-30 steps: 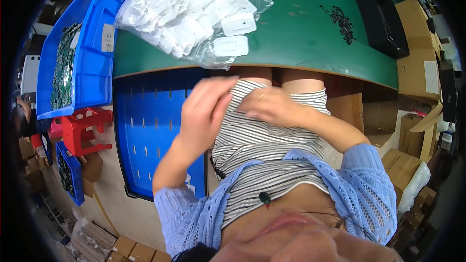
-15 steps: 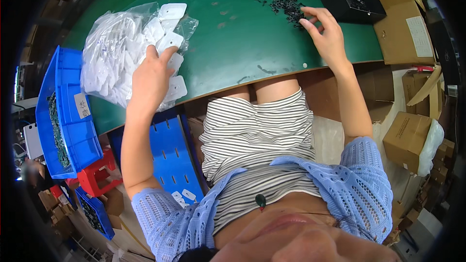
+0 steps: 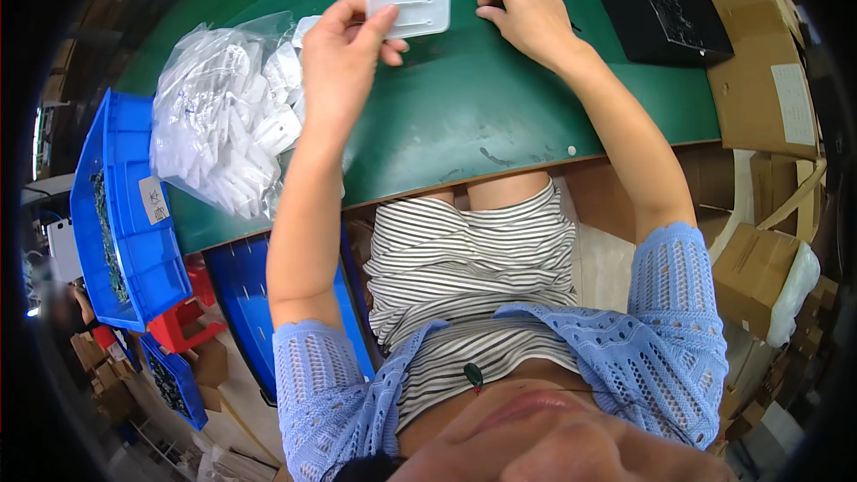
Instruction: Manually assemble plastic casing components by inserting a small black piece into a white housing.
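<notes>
My left hand (image 3: 341, 58) is closed on a white rectangular plastic cover (image 3: 420, 14) with rounded corners, held above the green table between thumb and fingers. Its inner side shows a few small posts. A little to the right, my right hand (image 3: 528, 20) is curled, thumb close to the fingertips; what it pinches, if anything, is too small to make out. It hides the heap of small black parts, except for a dark bit (image 3: 576, 28) beside the wrist. Left of my left forearm lies a clear plastic bag (image 3: 210, 94) full of white covers, several spilling from its mouth.
A black open box (image 3: 656, 13) stands at the far right of the green table (image 3: 428, 138), next to a cardboard carton (image 3: 759, 62). Past the left edge hangs a blue bin (image 3: 147, 245) with green parts. A red stool (image 3: 185, 326) is below it.
My left hand has moved from the bag toward the middle, lifting a white cover. My right hand has shifted left, away from the far side of the black heap.
</notes>
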Available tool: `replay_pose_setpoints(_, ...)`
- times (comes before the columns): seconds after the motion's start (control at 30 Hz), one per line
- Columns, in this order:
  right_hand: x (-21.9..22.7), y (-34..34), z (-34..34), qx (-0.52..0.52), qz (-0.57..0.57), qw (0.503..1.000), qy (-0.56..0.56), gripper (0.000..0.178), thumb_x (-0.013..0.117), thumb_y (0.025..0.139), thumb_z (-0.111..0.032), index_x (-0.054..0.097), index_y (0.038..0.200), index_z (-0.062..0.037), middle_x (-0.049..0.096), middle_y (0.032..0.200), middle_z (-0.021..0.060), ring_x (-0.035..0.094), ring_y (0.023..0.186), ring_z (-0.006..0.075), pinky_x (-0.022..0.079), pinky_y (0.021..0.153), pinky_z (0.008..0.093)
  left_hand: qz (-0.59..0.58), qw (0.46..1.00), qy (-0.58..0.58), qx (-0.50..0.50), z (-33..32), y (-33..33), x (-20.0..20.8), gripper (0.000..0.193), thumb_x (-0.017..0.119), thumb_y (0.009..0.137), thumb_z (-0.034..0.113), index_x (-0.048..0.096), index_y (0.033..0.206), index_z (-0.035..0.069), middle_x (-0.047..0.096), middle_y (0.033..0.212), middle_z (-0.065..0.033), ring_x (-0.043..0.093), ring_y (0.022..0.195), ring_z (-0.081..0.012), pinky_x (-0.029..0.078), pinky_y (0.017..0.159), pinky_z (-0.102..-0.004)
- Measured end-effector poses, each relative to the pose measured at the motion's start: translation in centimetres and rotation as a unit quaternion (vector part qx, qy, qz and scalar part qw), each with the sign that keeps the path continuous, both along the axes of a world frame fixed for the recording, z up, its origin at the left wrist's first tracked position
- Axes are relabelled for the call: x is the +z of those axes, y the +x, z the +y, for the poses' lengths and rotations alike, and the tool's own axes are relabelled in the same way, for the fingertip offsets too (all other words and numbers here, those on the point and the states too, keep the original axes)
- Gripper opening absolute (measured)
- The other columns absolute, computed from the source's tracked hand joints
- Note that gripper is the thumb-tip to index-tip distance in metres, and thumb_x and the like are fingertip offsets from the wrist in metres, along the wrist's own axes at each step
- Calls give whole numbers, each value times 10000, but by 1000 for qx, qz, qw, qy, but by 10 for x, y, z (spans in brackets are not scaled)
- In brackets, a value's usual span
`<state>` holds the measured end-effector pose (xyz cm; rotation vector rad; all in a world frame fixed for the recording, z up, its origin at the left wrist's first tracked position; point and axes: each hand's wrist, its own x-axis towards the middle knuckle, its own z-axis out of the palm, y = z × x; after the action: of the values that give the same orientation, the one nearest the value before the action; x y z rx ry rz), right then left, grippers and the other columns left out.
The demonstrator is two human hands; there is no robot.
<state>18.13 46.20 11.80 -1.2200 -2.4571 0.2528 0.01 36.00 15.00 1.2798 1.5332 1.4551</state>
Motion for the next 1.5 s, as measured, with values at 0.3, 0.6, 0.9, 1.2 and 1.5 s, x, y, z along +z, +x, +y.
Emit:
replay_pose_setpoints(0.3,27,-8,-12,21,298,926,-230,124,561,821,-86,607,917,-25,590,788,55,556,667,154,468,632,274,-126,991,49,2,2,9,-27,234,545,845,36,493,1060,-43,562,884,-116,601,605,-143,486,525,-214)
replay_pose_setpoints(0.6,25,-20,-26,153,383,836,-360,214,513,836,7,474,1046,0,563,811,65,526,670,93,447,589,216,20,995,95,3,3,21,-28,125,569,800,-19,618,907,22,538,812,-59,575,551,-109,465,452,-205)
replay_pose_setpoints(0.9,22,-16,-30,130,381,851,-338,178,563,818,-26,505,983,11,571,795,60,533,665,90,450,585,218,53,994,99,0,3,29,-25,85,585,779,-34,615,852,-5,542,812,-65,573,543,-109,464,439,-203)
replay_pose_setpoints(1.2,13,-13,-29,113,396,847,-337,130,636,789,-113,588,842,-4,573,757,10,512,652,52,424,574,193,-41,995,94,4,1,27,-26,72,581,792,-36,596,863,-38,543,832,-82,600,559,-129,484,464,-199)
replay_pose_setpoints(1.5,15,-14,-28,131,393,861,-295,82,616,788,-83,572,807,-16,530,710,-22,418,600,44,358,533,194,-163,986,24,-9,-2,28,-22,182,551,833,-3,524,993,-84,580,897,-128,629,731,-168,514,690,-247)
